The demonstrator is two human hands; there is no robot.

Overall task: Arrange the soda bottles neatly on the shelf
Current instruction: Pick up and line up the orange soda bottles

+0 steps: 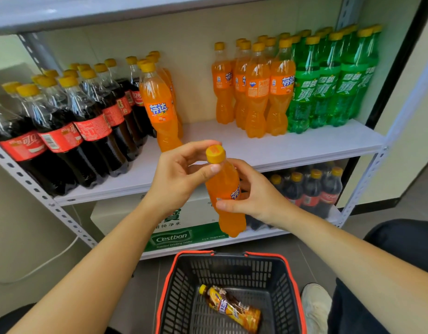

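Orange soda is filling the bottle [224, 189] that I am holding up in front of the shelf [256, 143], just below its front edge. My left grip [176, 179] is pinching the neck right under the yellow cap. My right grip [254, 196] is wrapping round the labelled waist. The bottle is standing nearly upright, with its cap leaning toward 11 o'clock and its base pointing to 5 o'clock above the basket [167, 285].

The gap on the shelf is lying at 12 o'clock from both grips, between the orange row [160, 104] at 11 o'clock and the orange cluster [254, 92] at 1 o'clock. I am judging that the coming move is turning on a lift up and forward into that gap. Neither grip is looking clearly nearer to it.

Cola bottles [75, 121] are standing at 10 o'clock and green bottles [328, 88] at 2 o'clock. A tea bottle [230, 307] is lying on its side in the basket.

My right fingers are hiding behind the bottle and its label is showing only in part. The back rows are proving hard to count, and the basket is running off the bottom edge.
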